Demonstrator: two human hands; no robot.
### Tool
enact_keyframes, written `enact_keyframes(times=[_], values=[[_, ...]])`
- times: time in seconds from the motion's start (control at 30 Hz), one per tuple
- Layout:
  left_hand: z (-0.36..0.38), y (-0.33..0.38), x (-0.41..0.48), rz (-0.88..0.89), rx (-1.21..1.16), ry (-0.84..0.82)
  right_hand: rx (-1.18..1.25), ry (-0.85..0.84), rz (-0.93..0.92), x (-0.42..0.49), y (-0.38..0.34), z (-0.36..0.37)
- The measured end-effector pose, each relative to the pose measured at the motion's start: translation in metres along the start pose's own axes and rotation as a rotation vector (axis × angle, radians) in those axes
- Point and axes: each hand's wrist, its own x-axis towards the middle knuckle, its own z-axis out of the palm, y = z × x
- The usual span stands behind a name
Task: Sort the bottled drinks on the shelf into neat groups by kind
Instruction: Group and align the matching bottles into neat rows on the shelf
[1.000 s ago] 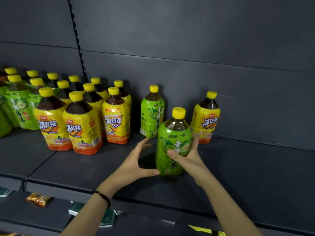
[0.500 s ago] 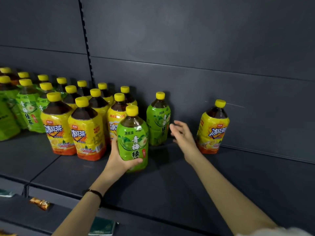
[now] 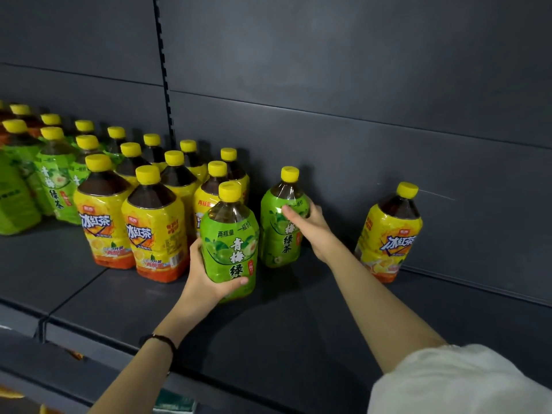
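Between the thumb and curled fingers of the left hand (image 3: 204, 274) sits a green-labelled bottle (image 3: 228, 240), gripped low on its body, upright, with its base at the dark shelf (image 3: 268, 339). Just past those fingers to the right, the right hand (image 3: 312, 230) clasps the shoulder of a second green-labelled bottle (image 3: 277, 234), thumb laid across its front. Left of the left fingers crowd the yellow-labelled bottles (image 3: 155, 231), touching one another, while well right of the right fingers a lone yellow-labelled bottle (image 3: 388, 234) stands against the back panel (image 3: 358, 85).
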Motion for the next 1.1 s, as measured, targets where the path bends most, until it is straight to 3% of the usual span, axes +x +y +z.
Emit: enact_keyframes(times=[0.17, 0.43, 0.7, 1.1], values=[[0.001, 0.003, -0.001, -0.007, -0.008, -0.011, 0.177, -0.079, -0.010, -0.018, 0.006, 0.011], [0.002, 0.006, -0.003, 0.001, -0.018, -0.018, 0.260, 0.066, -0.115, -0.086, 0.000, 0.020], [0.003, 0.012, -0.017, 0.019, 0.060, 0.058, 0.186, 0.109, -0.231, -0.156, 0.015, 0.021], [-0.054, 0.039, -0.084, -0.032, 0.005, -0.048, 0.329, 0.228, -0.249, -0.181, 0.000, 0.079]])
